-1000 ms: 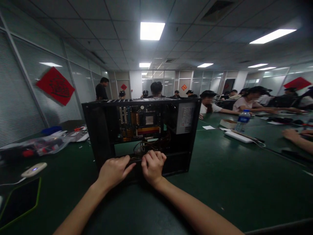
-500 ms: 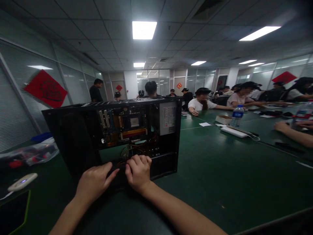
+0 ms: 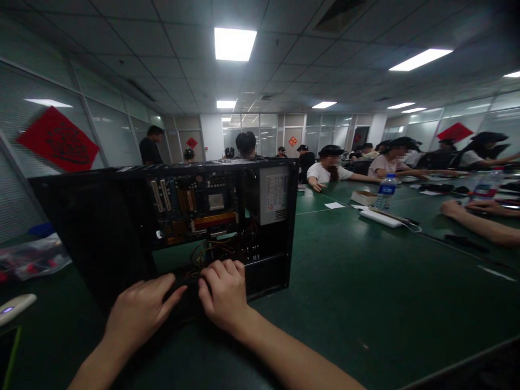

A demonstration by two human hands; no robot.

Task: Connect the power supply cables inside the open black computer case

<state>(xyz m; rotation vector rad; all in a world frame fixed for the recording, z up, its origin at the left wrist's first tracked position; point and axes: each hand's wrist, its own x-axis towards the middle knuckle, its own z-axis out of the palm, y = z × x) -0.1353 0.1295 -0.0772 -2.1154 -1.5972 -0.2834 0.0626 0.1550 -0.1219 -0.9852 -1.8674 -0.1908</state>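
Note:
A black computer case (image 3: 264, 279) stands on the green table with its side open towards me. Inside it show a motherboard (image 3: 216, 201), a silver power supply (image 3: 274, 196) with a label, and a tangle of thin cables (image 3: 211, 250). My left hand (image 3: 140, 306) is closed over the near lower edge of the case, its thumb towards me. Beside it, my right hand (image 3: 224, 292) grips the same edge, its fingers bent over the top. The fingertips of both hands are hidden behind the edge.
At left lie a clear plastic bag (image 3: 34, 260), a white oval device (image 3: 17, 309) and a green-edged tablet (image 3: 8, 357). To the right are a water bottle (image 3: 385, 192), a white power bank (image 3: 379, 218) and an open box (image 3: 363, 197). Several people sit around the green table (image 3: 345, 303).
The view has turned slightly right, so most things sit further left. The case's left side looks nearer and larger. Both hands keep their hold on its edge.

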